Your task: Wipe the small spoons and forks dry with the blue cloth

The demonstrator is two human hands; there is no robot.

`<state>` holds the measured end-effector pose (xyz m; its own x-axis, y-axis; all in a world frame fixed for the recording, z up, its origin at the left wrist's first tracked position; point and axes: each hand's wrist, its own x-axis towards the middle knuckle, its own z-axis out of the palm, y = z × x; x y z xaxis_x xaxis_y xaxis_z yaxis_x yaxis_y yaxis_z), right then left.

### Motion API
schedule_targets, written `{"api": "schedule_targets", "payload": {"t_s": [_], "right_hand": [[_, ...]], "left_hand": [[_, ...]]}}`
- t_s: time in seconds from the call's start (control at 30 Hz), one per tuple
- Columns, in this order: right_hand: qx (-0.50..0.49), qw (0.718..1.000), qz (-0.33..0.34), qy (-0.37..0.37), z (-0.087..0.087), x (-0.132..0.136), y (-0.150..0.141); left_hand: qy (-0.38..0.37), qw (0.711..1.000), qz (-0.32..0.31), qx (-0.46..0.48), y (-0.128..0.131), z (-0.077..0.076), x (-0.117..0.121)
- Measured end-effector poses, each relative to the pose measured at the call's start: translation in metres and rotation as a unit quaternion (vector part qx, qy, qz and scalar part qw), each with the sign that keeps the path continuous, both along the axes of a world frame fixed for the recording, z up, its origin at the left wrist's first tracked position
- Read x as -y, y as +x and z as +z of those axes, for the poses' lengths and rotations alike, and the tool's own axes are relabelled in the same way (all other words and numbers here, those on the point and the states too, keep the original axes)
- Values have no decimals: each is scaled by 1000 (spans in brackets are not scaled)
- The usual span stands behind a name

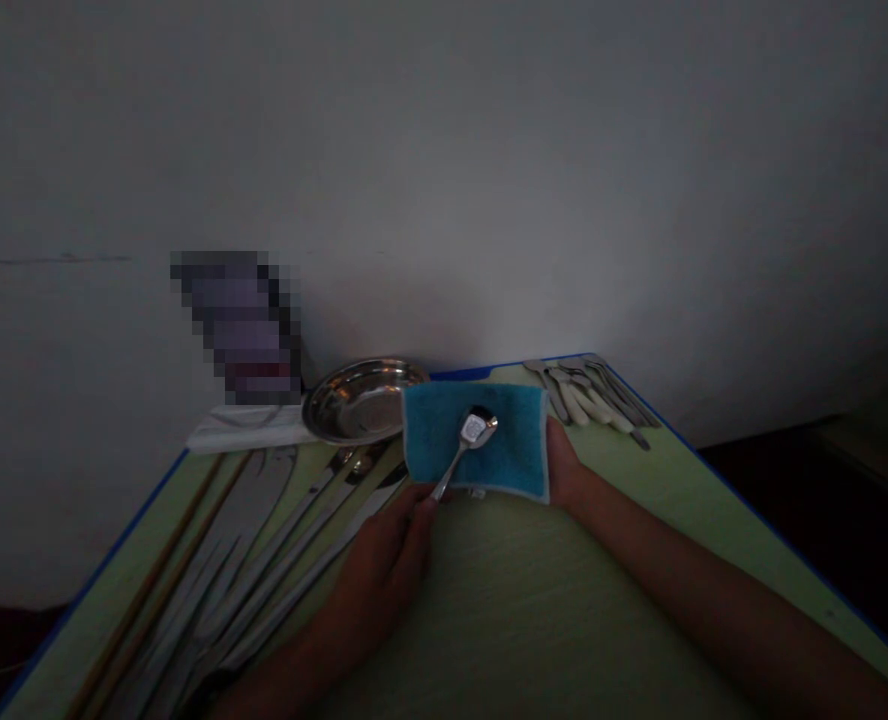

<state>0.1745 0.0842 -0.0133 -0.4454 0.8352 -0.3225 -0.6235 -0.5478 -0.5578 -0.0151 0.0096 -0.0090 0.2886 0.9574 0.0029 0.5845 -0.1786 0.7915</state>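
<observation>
My left hand (395, 545) is closed round the handle of a shiny metal spoon (451, 470), its bowl pointing up and away from me. Behind the spoon, a blue cloth (515, 440) with a pale edge is spread out flat above the table. At the cloth's right edge is my right hand (562, 465), gripping it from behind; most of those fingers are hidden by the fabric. The spoon's bowl overlaps the middle of the cloth, and I cannot tell whether they touch.
A steel bowl (365, 402) stands by the wall, left of the cloth. Long utensils (264, 590) and wooden chopsticks (155, 570) lie along the left side of the green table (534, 610). Several smaller pieces of cutlery (590, 395) lie at the back right. A blurred-out object (245, 330) leans at the back left.
</observation>
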Motion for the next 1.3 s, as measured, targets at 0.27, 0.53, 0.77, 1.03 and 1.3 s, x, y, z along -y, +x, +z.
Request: {"api": "schedule_targets", "payload": {"t_s": [0.27, 0.53, 0.77, 1.03, 1.3], "right_hand": [[-21, 999, 2, 44, 3, 1, 0], [-27, 991, 65, 117, 4, 2, -1], [-28, 989, 94, 107, 10, 2, -5], [-35, 988, 113, 99, 2, 1, -4], [-33, 990, 107, 86, 0, 0, -1]], "left_hand": [[-5, 1000, 2, -7, 1, 2, -1], [-12, 1000, 3, -16, 3, 5, 3], [-5, 1000, 22, 20, -1, 1, 1], [-9, 999, -32, -43, 1, 7, -2], [8, 999, -33, -9, 0, 5, -1]]}}
